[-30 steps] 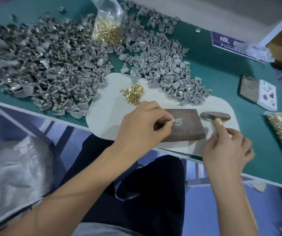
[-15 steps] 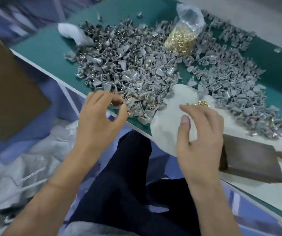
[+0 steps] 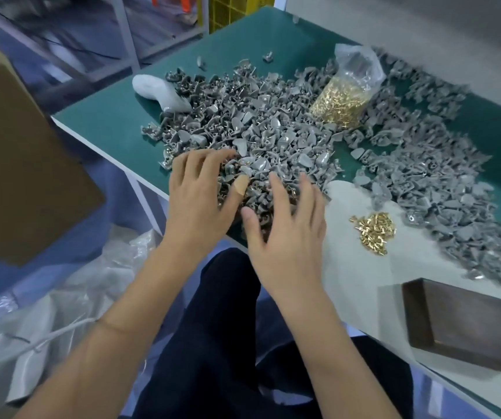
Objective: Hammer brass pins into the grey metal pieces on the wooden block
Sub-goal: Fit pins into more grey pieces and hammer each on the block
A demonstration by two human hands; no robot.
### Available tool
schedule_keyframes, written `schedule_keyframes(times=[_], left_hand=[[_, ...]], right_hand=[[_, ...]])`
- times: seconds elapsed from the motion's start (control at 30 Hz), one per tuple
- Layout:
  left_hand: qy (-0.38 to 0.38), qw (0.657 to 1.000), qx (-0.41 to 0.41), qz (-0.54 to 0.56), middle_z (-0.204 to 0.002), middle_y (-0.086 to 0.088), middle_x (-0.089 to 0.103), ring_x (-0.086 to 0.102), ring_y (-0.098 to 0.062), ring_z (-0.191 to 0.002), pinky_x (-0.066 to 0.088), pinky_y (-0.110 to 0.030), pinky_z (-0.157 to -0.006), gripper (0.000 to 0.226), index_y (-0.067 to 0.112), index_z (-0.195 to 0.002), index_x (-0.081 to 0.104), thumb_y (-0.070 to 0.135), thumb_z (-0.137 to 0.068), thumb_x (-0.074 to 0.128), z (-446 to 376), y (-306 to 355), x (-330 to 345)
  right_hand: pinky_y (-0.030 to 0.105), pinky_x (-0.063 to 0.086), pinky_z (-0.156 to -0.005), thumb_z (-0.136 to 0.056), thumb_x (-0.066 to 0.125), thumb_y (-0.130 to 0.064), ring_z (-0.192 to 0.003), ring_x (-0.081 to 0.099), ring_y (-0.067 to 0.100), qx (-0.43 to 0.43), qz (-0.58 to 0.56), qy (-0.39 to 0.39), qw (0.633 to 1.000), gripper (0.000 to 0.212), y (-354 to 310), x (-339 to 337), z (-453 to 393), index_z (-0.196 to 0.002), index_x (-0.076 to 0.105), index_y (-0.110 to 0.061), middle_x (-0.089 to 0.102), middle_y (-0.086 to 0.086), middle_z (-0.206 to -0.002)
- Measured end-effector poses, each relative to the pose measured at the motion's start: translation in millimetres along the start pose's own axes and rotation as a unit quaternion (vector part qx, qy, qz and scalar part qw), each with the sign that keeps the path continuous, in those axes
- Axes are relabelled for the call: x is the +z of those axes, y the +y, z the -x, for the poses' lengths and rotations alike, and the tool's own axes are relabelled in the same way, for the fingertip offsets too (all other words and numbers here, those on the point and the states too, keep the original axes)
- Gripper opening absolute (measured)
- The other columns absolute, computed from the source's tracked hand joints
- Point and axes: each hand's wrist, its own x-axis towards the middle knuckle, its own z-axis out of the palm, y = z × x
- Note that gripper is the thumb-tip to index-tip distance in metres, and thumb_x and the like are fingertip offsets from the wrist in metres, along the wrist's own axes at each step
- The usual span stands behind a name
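A big heap of grey metal pieces point(image 3: 261, 137) covers the green table point(image 3: 113, 122). My left hand point(image 3: 197, 195) and my right hand point(image 3: 285, 225) both lie on the heap's near edge with fingers spread. A plaster wraps my left thumb. A small pile of loose brass pins point(image 3: 374, 232) sits on a pale mat point(image 3: 364, 267) to the right of my right hand. The dark wooden block point(image 3: 467, 325) lies at the lower right, with nothing on its visible top. No hammer is in view.
A clear bag of brass pins point(image 3: 343, 101) stands in the heap at the back. A second grey heap point(image 3: 442, 195) lies right of the mat. A white wad point(image 3: 158, 92) sits at the heap's left. A cardboard box point(image 3: 16, 164) and plastic sheeting point(image 3: 46, 313) are left of the table.
The hammer has left my right hand and the piece on the block has left my left. Both hands moved left onto the grey heap and now lie spread on it.
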Motion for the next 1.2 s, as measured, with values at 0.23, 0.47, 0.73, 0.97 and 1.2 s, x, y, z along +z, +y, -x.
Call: schedule_keyframes(times=[0.23,0.47,0.73,0.97,1.2], left_hand=[[-0.118,0.988,-0.008,-0.101,-0.166,-0.007,0.019,0.005,-0.025,-0.155,0.003,-0.047,-0.125,0.065,0.024,-0.158,0.03,0.049,-0.101,0.01,-7,-4,20],[-0.137,0.988,0.001,-0.068,-0.168,-0.007,0.011,-0.003,-0.021,-0.156,-0.007,-0.041,-0.125,0.058,0.017,-0.16,0.02,0.042,-0.108,0.014,-29,1,29],[-0.106,0.984,0.142,0.021,-0.154,-0.012,0.041,0.02,-0.031,-0.152,0.012,-0.054,-0.124,0.051,0.009,-0.148,0.045,0.036,-0.106,0.037,2,74,44],[-0.17,0.961,0.212,0.052,-0.113,0.0,0.062,0.052,-0.027,-0.121,0.036,-0.039,-0.105,0.029,0.019,-0.122,0.065,0.024,-0.093,0.061,28,136,79],[-0.13,0.975,0.178,-0.007,-0.1,0.0,0.061,0.053,-0.027,-0.107,0.033,-0.035,-0.093,0.016,0.019,-0.106,0.067,0.017,-0.09,0.065,34,144,90]], right_hand=[[0.05,0.011,-0.127,-0.107,0.029,-0.05,-0.157,0.004,0.034,0.023,0.047,-0.032,0.998,0.057,-2,17,-39,-0.16,0.027,-0.031,0.014,0.015,-0.169],[0.05,0.006,-0.127,-0.11,0.028,-0.046,-0.157,0.004,0.032,0.036,0.045,-0.036,0.998,0.051,-2,17,-64,-0.159,0.03,-0.033,0.015,0.014,-0.169],[0.049,0.03,-0.117,-0.106,0.046,-0.033,-0.143,0.032,0.033,0.079,0.053,0.044,0.995,0.035,63,-62,-21,-0.131,0.067,-0.022,0.051,0.011,-0.147],[0.034,0.05,-0.076,-0.094,0.065,-0.05,-0.095,0.066,0.021,0.233,0.048,-0.107,0.965,0.029,136,-130,4,-0.114,0.07,-0.029,0.072,-0.006,-0.1],[0.03,0.046,-0.07,-0.088,0.07,-0.055,-0.091,0.068,0.018,0.254,0.06,-0.081,0.962,0.017,144,-117,2,-0.083,0.068,-0.039,0.072,-0.012,-0.093]])
